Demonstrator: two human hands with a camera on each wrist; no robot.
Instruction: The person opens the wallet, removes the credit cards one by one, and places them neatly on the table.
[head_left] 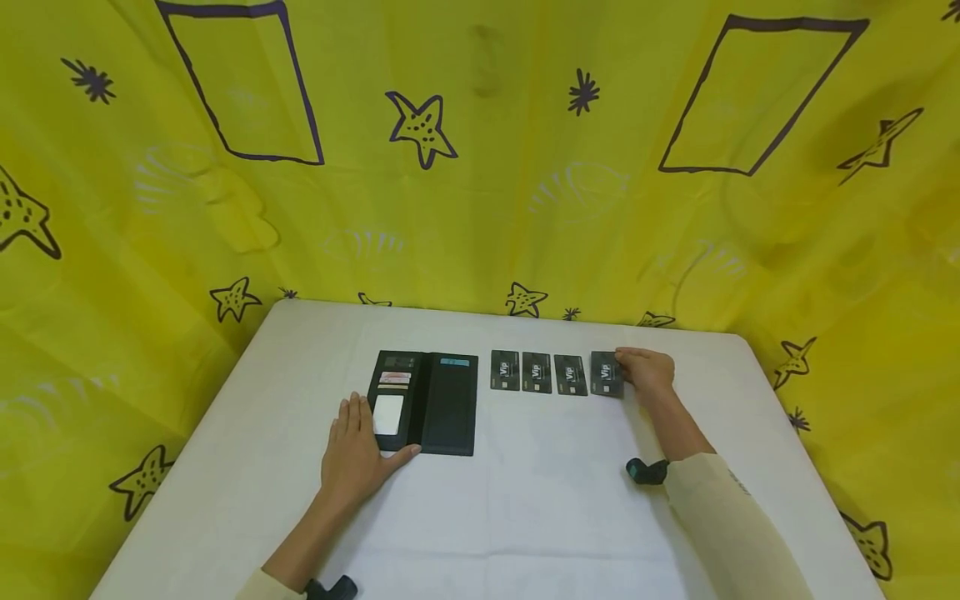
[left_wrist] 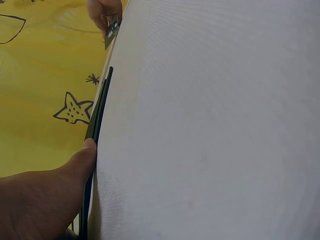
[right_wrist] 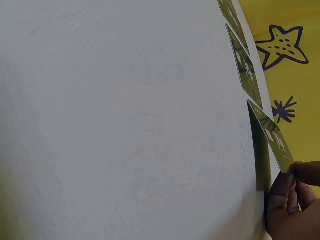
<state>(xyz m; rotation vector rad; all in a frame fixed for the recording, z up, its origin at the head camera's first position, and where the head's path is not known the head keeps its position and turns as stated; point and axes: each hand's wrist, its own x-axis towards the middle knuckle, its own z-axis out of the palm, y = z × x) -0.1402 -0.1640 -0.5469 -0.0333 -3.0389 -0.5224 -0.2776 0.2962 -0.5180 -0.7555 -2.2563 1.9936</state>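
Observation:
An open black wallet (head_left: 450, 408) lies on the table, with several cards in its left-side slots and a white card (head_left: 387, 414) in the lower pocket. My left hand (head_left: 352, 458) rests on its lower left corner, fingers straight and thumb along the bottom edge. To the right, three dark "Vip" cards (head_left: 537, 372) lie in a row. At the row's right end my right hand (head_left: 648, 371) pinches a fourth card (head_left: 606, 374) by its right edge; in the right wrist view that card (right_wrist: 274, 137) is tilted, its pinched edge raised off the table.
A white cloth covers the table (head_left: 510, 517), whose far edge meets a yellow curtain (head_left: 487, 208) printed with stars and outlines. Dark devices are strapped at the left wrist (head_left: 333, 588) and the right wrist (head_left: 647, 472).

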